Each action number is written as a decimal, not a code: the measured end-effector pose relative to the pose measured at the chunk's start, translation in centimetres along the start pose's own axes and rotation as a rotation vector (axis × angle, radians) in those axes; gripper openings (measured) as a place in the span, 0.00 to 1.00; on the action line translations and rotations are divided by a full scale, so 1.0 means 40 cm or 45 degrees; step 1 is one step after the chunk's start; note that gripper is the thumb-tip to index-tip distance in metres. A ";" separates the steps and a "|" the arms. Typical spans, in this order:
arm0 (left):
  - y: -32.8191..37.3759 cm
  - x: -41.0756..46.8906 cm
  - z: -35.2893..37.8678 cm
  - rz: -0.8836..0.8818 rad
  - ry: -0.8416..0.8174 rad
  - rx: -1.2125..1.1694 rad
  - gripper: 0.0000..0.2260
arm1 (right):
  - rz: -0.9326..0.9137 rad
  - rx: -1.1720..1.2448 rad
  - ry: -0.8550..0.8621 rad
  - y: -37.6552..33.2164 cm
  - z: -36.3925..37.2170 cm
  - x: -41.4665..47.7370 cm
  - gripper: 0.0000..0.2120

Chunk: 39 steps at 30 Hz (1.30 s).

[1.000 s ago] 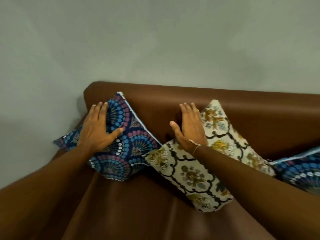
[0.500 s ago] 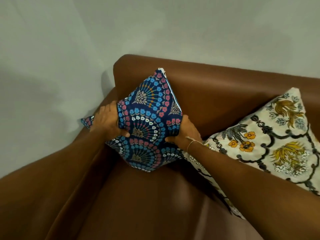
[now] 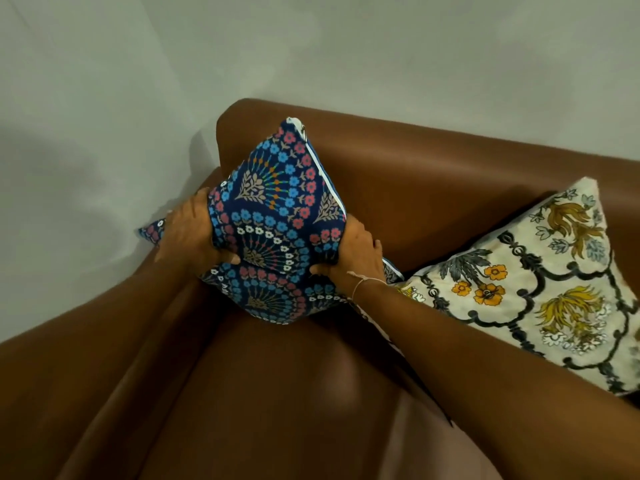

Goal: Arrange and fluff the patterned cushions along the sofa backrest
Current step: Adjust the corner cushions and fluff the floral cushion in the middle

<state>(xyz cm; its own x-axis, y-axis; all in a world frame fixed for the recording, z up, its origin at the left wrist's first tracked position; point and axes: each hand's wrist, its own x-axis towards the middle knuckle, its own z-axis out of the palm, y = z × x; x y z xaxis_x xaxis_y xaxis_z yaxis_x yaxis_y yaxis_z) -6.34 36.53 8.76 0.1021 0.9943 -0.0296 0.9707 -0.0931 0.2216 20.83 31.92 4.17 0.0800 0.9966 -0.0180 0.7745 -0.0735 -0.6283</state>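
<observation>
Blue cushion (image 3: 277, 216) raised, between both grips

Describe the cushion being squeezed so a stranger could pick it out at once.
Start at the brown sofa and go to its corner by the grey wall. The navy cushion stands there on one point, pinched between the left hand and right hand. Its blue and pink flower fans set it apart from the cream cushion beside it.
</observation>
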 end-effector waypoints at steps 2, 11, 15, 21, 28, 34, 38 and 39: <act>0.025 -0.024 0.002 -0.012 0.074 0.064 0.62 | -0.028 -0.019 -0.069 0.007 -0.025 -0.018 0.62; 0.481 -0.244 0.117 0.681 0.127 -0.244 0.47 | -0.317 -0.172 0.541 0.296 -0.453 -0.197 0.48; 0.678 -0.221 0.189 0.520 -0.355 -0.363 0.61 | 0.143 -0.075 0.358 0.560 -0.614 -0.305 0.60; 0.763 -0.198 0.294 0.374 -0.585 -0.405 0.64 | 0.369 -0.088 -0.316 0.740 -0.610 -0.360 0.67; 0.787 -0.232 0.303 0.423 -0.083 -0.339 0.48 | 0.287 -0.117 0.055 0.745 -0.595 -0.387 0.42; 0.820 -0.197 0.226 0.632 0.128 -0.308 0.53 | 0.243 -0.185 0.324 0.726 -0.616 -0.435 0.41; 0.822 -0.184 0.235 0.519 -0.144 -0.273 0.57 | 0.278 -0.116 0.212 0.718 -0.595 -0.409 0.46; 0.822 -0.187 0.245 0.489 -0.153 -0.262 0.58 | 0.287 -0.117 0.195 0.718 -0.589 -0.403 0.47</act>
<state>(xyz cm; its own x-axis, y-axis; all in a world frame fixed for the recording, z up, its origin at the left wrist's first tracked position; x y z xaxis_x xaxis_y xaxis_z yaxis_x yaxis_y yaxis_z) 26.94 25.55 6.70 0.4826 0.8757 -0.0175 0.7953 -0.4298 0.4275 56.55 12.90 4.75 0.3450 0.9382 -0.0273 0.7796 -0.3026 -0.5484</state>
